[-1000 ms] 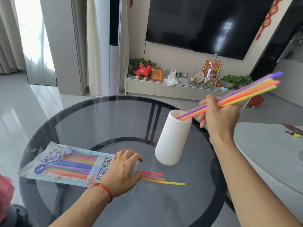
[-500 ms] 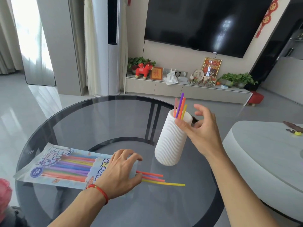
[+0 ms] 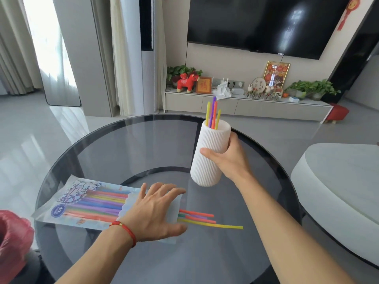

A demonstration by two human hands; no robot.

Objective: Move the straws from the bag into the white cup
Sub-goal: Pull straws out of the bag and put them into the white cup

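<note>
Midway through the transfer: right hand [image 3: 227, 160] wraps closed around the white cup [image 3: 209, 154], tilted, several straws [image 3: 213, 112] inside. Left hand [image 3: 151, 214], fingers spread flat, pins the bag [image 3: 86, 203] at seven o'clock. Loose straws [image 3: 205, 219] protrude at its mouth; next move likely requires pinching these.

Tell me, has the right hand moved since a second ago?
Yes. The right hand dropped from holding straws above the white cup to gripping the cup's side.
</note>
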